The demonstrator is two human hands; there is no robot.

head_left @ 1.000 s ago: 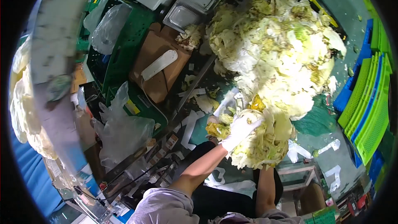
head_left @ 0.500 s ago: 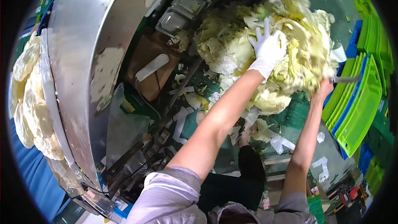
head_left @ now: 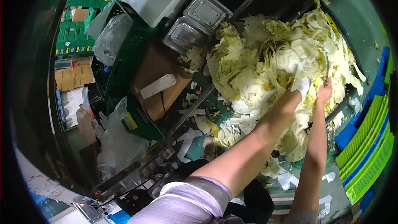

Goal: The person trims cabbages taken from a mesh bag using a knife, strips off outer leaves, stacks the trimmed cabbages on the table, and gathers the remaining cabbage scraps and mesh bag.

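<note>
A big heap of pale green and yellowish cabbage leaves (head_left: pixel 253 68) fills the upper right, loose and piled high. My left hand (head_left: pixel 303 85), in a white glove, is pushed into the heap. Leaves cover its fingers, so their pose is hidden. Just to its right, my bare right hand (head_left: pixel 324 93) is closed around a knife (head_left: pixel 328 68). The narrow metal blade points away from me over the leaves, close against them.
Stacked green and blue plastic baskets (head_left: pixel 365 145) stand at the right. Left of the heap are clear plastic trays (head_left: pixel 186 35), a brown cardboard box (head_left: pixel 149 76) with a white long object (head_left: pixel 158 86), and a clear plastic bag (head_left: pixel 120 135). Leaf scraps and white strips litter the floor.
My left hand has gone from lying spread on top of the heap to being sunk into it, further right. The knife has swung from pointing right to pointing away. The view has shifted.
</note>
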